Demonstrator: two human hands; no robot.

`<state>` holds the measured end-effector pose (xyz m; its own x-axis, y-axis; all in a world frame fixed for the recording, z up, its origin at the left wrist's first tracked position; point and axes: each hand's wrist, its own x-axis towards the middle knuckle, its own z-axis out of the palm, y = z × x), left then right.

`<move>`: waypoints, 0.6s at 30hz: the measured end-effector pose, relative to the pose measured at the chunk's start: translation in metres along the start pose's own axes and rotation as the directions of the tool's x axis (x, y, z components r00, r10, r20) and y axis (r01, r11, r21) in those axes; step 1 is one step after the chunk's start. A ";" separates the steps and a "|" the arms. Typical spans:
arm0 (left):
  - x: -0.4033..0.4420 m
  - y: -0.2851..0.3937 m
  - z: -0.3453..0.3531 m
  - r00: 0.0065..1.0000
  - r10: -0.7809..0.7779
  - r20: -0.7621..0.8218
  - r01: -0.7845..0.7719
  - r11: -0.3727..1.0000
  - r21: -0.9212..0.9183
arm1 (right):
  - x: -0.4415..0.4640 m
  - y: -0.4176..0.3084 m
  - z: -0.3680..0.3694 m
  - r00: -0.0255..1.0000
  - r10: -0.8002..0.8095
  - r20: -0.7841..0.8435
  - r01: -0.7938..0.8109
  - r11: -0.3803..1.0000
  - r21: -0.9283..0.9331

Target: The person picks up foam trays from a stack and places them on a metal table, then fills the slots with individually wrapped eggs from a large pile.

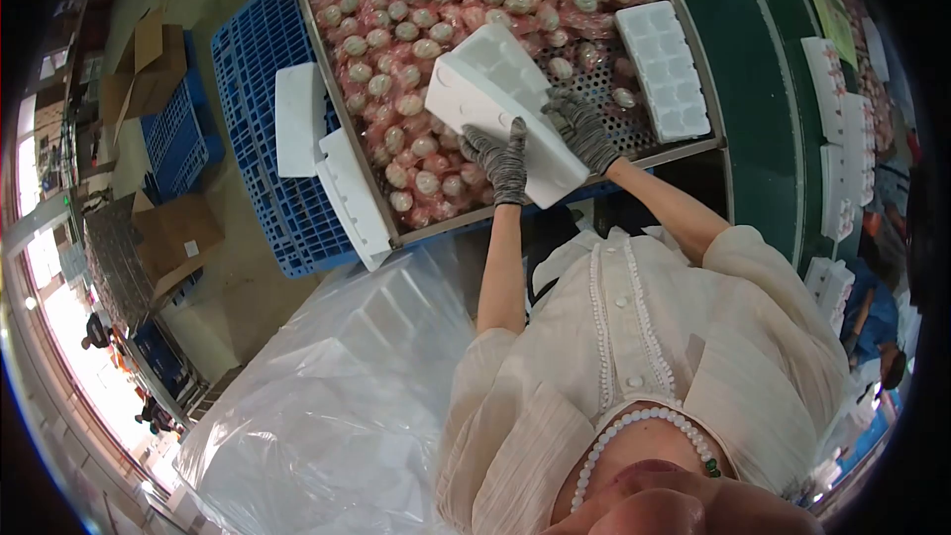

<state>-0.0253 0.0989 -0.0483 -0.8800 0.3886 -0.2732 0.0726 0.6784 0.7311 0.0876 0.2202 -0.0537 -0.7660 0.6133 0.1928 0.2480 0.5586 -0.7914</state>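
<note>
A white foam box piece (515,129) is tilted over the near edge of a metal bin, with a second white foam piece (495,54) against its far side. My left hand (500,160), in a grey knit glove, grips the near face, thumb pointing up. On the right edge, my gloved right hand (584,131) has its fingers curled round the foam; its fingertips are partly hidden. Many pale, egg-shaped items (426,48) in clear pinkish wrap lie beneath and beyond. A white foam tray with round hollows (664,69) rests at the bin's right.
The metal bin rim (322,59) surrounds the wrapped items. Left of it are white foam pieces (300,119) on a blue plastic pallet (263,139). A clear plastic-covered stack (337,396) stands beside me. Cardboard boxes (178,238) lie farther left; a person in blue (872,312) is at right.
</note>
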 end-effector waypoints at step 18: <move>-0.070 0.063 -0.036 0.919 -0.088 0.383 0.393 0.264 -0.881 | 0.001 0.099 0.014 0.678 0.576 0.457 -0.735 0.527 0.426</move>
<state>0.0242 0.0919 0.0389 -0.6355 0.5367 -0.5550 -0.7399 -0.2181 0.6364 0.1025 0.2684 -0.1404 -0.6475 0.4820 -0.5902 0.4414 -0.3942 -0.8061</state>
